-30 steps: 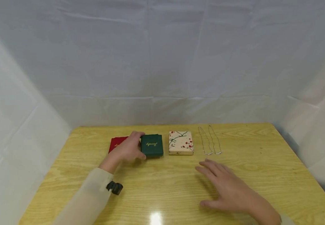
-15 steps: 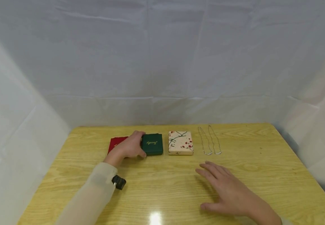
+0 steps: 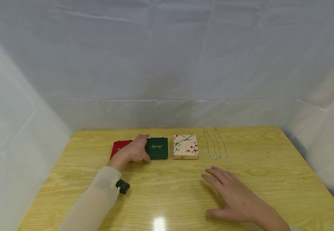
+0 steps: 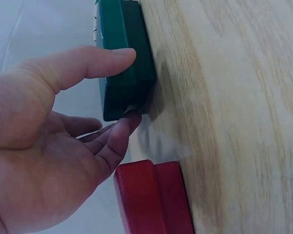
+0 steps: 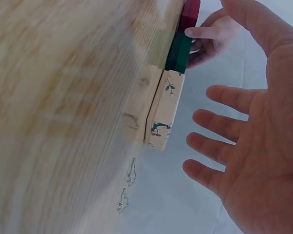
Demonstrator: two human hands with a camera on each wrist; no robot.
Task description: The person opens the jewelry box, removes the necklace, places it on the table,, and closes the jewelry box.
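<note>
My left hand (image 3: 133, 151) grips the left part of a dark green jewelry box (image 3: 158, 148) with gold lettering, its thumb on the near side. The left wrist view shows the thumb on the green box (image 4: 122, 92) and a fingertip at its lower corner. Partly hidden behind that hand is a red box (image 3: 119, 148), just left of the green one. A cream box with red flowers and green branches (image 3: 185, 147) sits to the right of the green box. Over the front right of the table hovers my right hand (image 3: 236, 197), fingers spread, holding nothing.
Two thin silver necklaces lie side by side right of the cream box, each with a beaded piece (image 3: 214, 158) at its near end. All this is on a wooden table (image 3: 167, 189), with white sheeting (image 3: 167, 80) behind and at both sides.
My left hand and the green box have shifted very slightly right, and the box's front edge sits a little farther back. The left forearm has moved slightly right. My right hand is nearly still.
</note>
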